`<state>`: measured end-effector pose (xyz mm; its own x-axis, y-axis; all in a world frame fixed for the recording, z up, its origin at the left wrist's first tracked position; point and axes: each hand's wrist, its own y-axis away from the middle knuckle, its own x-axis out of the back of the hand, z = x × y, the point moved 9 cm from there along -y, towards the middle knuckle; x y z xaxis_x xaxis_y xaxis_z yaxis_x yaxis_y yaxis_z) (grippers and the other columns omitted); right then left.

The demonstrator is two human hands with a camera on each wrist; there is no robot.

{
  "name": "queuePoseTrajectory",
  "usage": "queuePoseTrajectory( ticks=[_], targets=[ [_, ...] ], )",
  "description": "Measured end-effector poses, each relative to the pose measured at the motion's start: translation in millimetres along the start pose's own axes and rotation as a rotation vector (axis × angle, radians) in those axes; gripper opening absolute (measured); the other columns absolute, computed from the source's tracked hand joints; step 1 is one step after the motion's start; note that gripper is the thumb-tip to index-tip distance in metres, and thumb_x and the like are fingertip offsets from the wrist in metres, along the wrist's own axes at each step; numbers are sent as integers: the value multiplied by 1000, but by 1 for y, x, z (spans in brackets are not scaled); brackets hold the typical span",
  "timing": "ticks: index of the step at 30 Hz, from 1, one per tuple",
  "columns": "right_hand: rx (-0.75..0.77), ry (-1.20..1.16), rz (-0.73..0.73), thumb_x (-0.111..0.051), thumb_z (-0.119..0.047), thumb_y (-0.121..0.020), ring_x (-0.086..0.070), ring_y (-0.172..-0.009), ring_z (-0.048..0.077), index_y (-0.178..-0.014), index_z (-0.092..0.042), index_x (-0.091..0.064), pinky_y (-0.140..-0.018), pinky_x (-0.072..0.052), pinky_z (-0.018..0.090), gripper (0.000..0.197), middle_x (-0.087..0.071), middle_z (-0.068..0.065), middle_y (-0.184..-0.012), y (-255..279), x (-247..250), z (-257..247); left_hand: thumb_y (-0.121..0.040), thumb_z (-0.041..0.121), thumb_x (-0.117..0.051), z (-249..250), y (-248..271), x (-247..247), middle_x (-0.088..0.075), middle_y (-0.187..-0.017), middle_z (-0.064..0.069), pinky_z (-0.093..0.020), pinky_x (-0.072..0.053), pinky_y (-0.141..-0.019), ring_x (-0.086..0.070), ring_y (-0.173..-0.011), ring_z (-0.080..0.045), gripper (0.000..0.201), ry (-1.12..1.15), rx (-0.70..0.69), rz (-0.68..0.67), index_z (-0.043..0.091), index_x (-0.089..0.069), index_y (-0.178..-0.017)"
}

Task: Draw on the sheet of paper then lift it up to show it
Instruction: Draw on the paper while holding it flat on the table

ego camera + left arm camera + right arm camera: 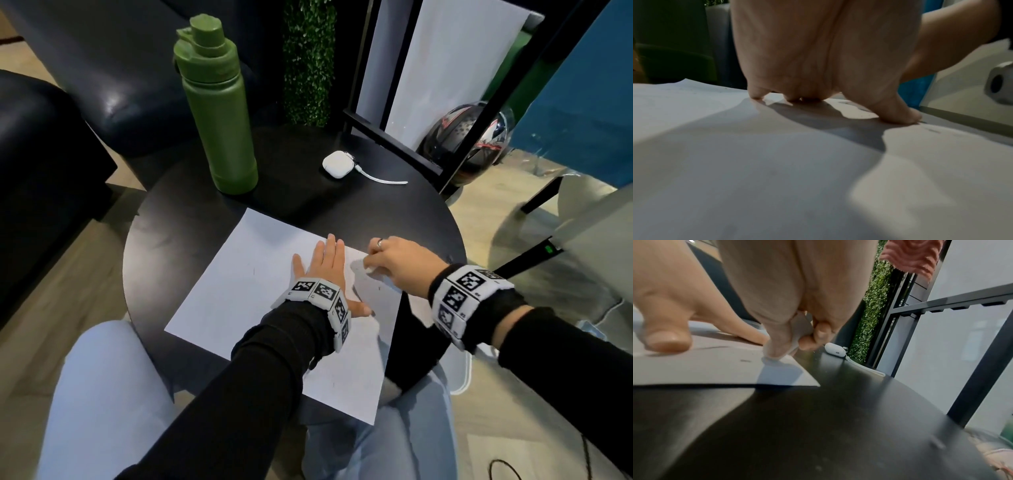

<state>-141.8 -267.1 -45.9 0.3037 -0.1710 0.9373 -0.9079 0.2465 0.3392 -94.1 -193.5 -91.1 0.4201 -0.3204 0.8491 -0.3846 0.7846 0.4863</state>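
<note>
On the round black table [171,205] the sheet of paper [239,291] lay flat. Left hand [329,274] pressed it, fingers straight. Right hand [400,263] pinched a small white object [799,331], probably an eraser, near the far corner. Advice: short strokes, paper pinned firmly.

The sheet of paper [239,294] looks matt and smooth on the dark, satin-finished table [178,246]. The green bottle [219,113] has a matt coat, the earbud case [337,164] glossy white plastic, the armchair [113,102] shiny leather-like upholstery.
</note>
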Motion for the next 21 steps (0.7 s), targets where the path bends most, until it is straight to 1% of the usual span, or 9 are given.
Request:
queuePoseTrajectory(
  ticks=[3,6,9,12,14,16,18,19,21],
  targets=[
    [-12,40,-74,-49,-23,-94,-54,-105,28,-105,-15,-67,-81,-45,34,23,-53,5,-115,9,0,4,-71,72,-58,0,-1,-1,24,-156,-2,-57,0,-113,14,-146,-20,124,8,-2,4,12,20,-148],
    [-60,-42,85,-48,-14,-93,-55,-103,28,-106,-11,-67,-80,-46,35,23,-53,7,-117,-8,19,-5,-70,74,-57,1,-1,2,24,-156,-2,-57,-1,-113,15,-146,-20,125,-9,-5,13,12,20,-148],
    [-99,-29,136,-47,-8,-93,-55,-100,29,-104,-10,-66,-71,-44,33,22,-51,7,-119,-16,15,-8,-69,75,-57,1,0,2,24,-156,-2,-57,0,-113,15,-146,-20,127,-11,0,8,12,19,-148],
    [-74,27,60,-47,-16,-95,-53,-98,28,-101,-12,-65,-67,-39,30,19,-51,5,-116,0,0,-2,-70,73,-58,0,0,0,24,-156,-1,-56,0,-113,15,-146,-20,125,5,-3,2,13,19,-148],
    [-76,38,-35,-47,-20,-94,-53,-99,29,-101,-13,-66,-70,-40,31,21,-51,5,-115,14,-7,6,-71,73,-58,0,0,0,24,-156,-1,-56,0,-114,15,-146,-19,125,6,3,1,13,19,-148],
    [-139,-72,-54,-50,-19,-93,-54,-101,30,-102,-12,-68,-75,-39,31,21,-52,8,-110,24,-9,14,-72,73,-56,0,1,2,24,-156,-2,-55,-1,-114,15,-146,-20,123,12,5,0,13,19,-148],
    [-257,-304,95,-55,-16,-90,-57,-98,25,-103,-12,-69,-79,-38,27,19,-55,7,-100,33,-1,25,-74,73,-54,0,4,2,24,-157,-2,-55,-3,-114,14,-146,-20,121,17,23,-7,12,19,-148],
    [-335,-440,222,-57,-16,-90,-60,-90,16,-100,-13,-70,-76,-38,21,17,-59,6,-92,38,5,33,-75,72,-54,-1,5,1,23,-157,-3,-55,-4,-114,14,-146,-20,120,18,36,-8,12,19,-148],
    [-505,-773,447,-58,-19,-90,-55,-56,-4,-91,-16,-69,-56,-38,7,12,-61,-1,-72,54,5,48,-78,70,-52,-4,8,3,22,-157,-3,-52,-7,-115,11,-147,-20,115,49,49,0,11,18,-148]
  ],
)
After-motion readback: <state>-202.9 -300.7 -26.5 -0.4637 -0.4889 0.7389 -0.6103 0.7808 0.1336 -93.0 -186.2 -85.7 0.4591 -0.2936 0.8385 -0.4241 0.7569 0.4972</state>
